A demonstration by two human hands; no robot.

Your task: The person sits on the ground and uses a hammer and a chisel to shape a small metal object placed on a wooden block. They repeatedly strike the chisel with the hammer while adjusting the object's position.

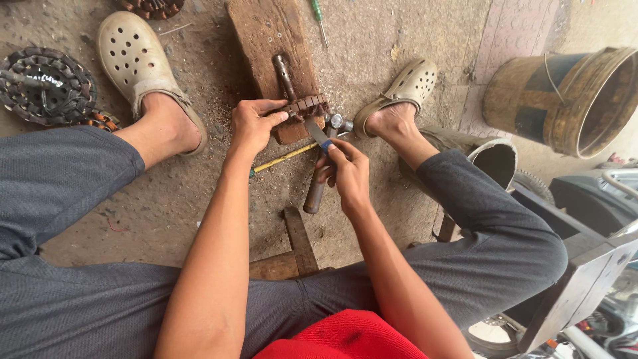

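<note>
My left hand presses down on a small ribbed, copper-coloured metal part lying at the near end of a worn wooden block. My right hand pinches a short flat blade with a blue band, its tip against that part. A hammer with a wooden handle lies on the ground under my right hand, its steel head beside the block. A metal rod rests on the block above the part.
My feet in beige perforated clogs flank the block. A round wound stator lies at left, a screwdriver at top, a yellow rod near my wrist. A rusty bucket and a grey pot stand right.
</note>
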